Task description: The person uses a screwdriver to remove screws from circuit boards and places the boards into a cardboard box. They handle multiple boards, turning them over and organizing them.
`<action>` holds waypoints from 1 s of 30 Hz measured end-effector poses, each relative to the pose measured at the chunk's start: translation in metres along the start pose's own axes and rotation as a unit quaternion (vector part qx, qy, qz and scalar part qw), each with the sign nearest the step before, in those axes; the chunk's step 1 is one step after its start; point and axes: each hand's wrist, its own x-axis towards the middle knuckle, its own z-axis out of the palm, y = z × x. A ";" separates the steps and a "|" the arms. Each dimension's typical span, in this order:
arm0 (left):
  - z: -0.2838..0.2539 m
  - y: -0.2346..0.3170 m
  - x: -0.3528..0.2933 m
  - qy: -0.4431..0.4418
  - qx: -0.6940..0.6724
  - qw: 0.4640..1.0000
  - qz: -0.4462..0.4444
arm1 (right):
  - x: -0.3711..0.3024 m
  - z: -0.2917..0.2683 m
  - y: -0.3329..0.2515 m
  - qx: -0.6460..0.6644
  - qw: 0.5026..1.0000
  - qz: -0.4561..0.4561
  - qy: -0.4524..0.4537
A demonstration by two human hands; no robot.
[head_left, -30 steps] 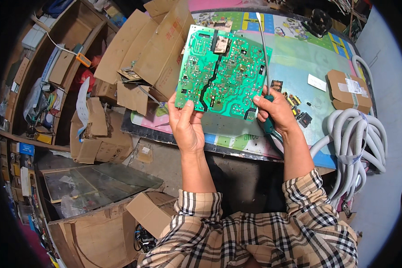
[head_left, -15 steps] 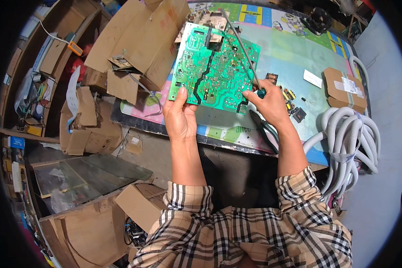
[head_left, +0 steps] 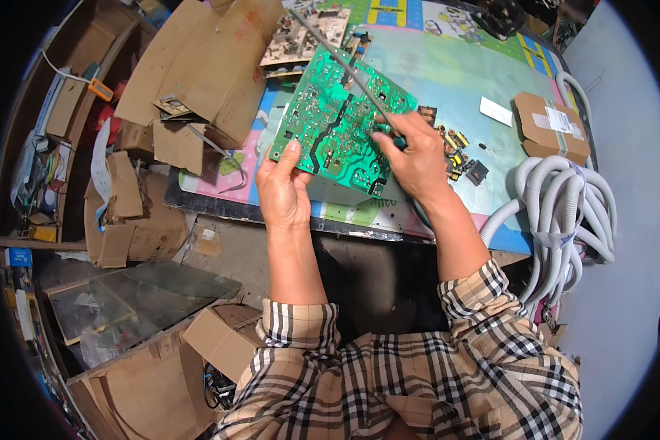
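Flat green circuit board (head_left: 356,133): held tilted above the multicoloured patterned tabletop (head_left: 433,77).
Progress: midway, apparently; small yellow-and-black components (head_left: 456,141) are laid loose at three o'clock, the board still studded.
Board face: silvery joints, split by black zigzag strip.
Left hand (head_left: 284,192): seven-o'clock corner pinched.
Right hand (head_left: 419,158): at four o'clock, wrapped round green-handled steel screwdriver (head_left: 345,64); shaft contact cannot be told.

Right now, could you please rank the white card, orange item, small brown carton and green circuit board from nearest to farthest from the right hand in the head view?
1. Green circuit board: left of the right hand.
2. White card: upper right.
3. Small brown carton: farther right.
4. Orange item: far left.
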 end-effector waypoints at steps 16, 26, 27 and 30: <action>0.005 -0.004 -0.002 -0.023 0.116 0.993 -0.020 | 0.000 -0.003 -0.008 -0.037 0.983 0.112 -0.137; 0.015 -0.003 -0.007 -0.026 0.202 0.978 0.040 | 0.003 0.001 -0.006 -0.007 0.968 0.166 -0.189; 0.015 -0.006 -0.007 -0.037 0.203 0.978 0.042 | 0.002 0.001 -0.003 -0.010 0.968 0.170 -0.187; 0.014 -0.002 -0.008 -0.057 0.212 0.974 0.059 | 0.000 0.006 0.001 -0.016 0.972 0.159 -0.172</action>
